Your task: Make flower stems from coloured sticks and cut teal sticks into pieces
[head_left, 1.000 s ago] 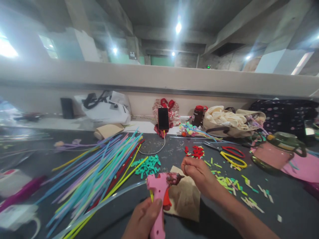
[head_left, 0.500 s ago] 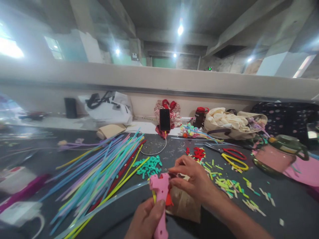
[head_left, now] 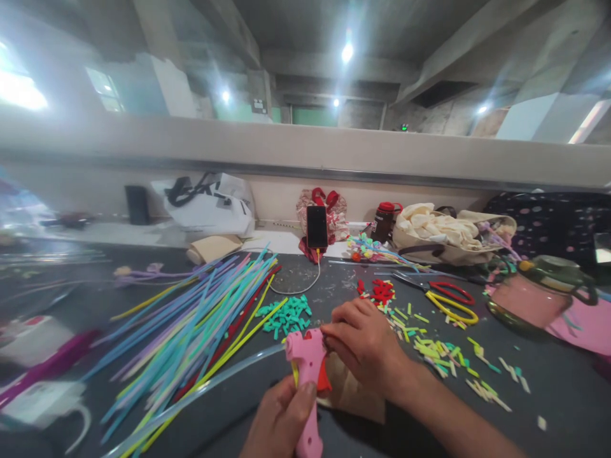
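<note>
A pink hot glue gun (head_left: 309, 369) with an orange trigger stands upright, its handle wrapped by my left hand (head_left: 282, 413). A long clear glue stick (head_left: 224, 371) runs out of its back end toward the lower left. A bit of yellow shows between my left fingers and the gun. At the gun's nozzle end, my right hand (head_left: 365, 340) is closed in a pinch, fingertips close against the front. Whatever sits between those fingertips is hidden. Beneath both lies a brown paper piece (head_left: 358, 394), and a pile of short teal pieces (head_left: 286, 316) is just beyond the gun.
Colourful pipe cleaners (head_left: 205, 324) spread across the left. Right of centre lie red pieces (head_left: 383, 291), yellow-green cut pieces (head_left: 439, 353) and scissors (head_left: 451, 302). A pink-and-green jug (head_left: 534, 292) stands far right. A phone (head_left: 317, 227) leans upright at the back, cable (head_left: 312, 280) attached.
My right fingers have closed in tighter at the nozzle, with the hand turned slightly. The left hand and glue gun stay almost in place, and the view has shifted slightly.
</note>
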Demonstrator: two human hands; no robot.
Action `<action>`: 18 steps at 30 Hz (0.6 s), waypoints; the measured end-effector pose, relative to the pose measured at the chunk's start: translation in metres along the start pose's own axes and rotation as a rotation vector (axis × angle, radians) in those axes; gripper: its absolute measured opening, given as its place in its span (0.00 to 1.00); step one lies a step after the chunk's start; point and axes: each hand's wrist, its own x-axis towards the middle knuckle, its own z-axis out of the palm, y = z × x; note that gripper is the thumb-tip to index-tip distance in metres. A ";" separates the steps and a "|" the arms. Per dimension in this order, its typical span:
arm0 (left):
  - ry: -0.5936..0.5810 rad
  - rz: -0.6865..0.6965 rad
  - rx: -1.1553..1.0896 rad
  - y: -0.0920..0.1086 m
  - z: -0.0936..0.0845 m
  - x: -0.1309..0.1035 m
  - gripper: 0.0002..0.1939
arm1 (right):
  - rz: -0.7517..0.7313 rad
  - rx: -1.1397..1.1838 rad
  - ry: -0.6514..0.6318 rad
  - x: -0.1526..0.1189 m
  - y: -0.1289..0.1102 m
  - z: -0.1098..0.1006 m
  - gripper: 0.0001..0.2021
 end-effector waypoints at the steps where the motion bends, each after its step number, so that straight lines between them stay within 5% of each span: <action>1: -0.010 0.003 0.007 -0.001 -0.001 0.001 0.21 | -0.005 -0.014 0.004 0.000 -0.002 0.001 0.08; 6: -0.050 0.013 0.051 -0.003 -0.001 0.006 0.22 | 0.095 0.140 0.030 -0.002 0.003 0.002 0.07; 11: -0.035 0.004 -0.010 0.002 -0.001 0.003 0.20 | 0.502 0.476 0.128 -0.015 0.022 -0.022 0.09; 14: 0.032 -0.050 -0.042 0.005 -0.003 -0.001 0.18 | 0.681 0.555 0.015 -0.037 0.015 -0.033 0.18; 18: 0.004 -0.107 -0.015 0.011 0.002 -0.004 0.17 | 0.489 0.229 -0.187 -0.071 -0.014 -0.022 0.20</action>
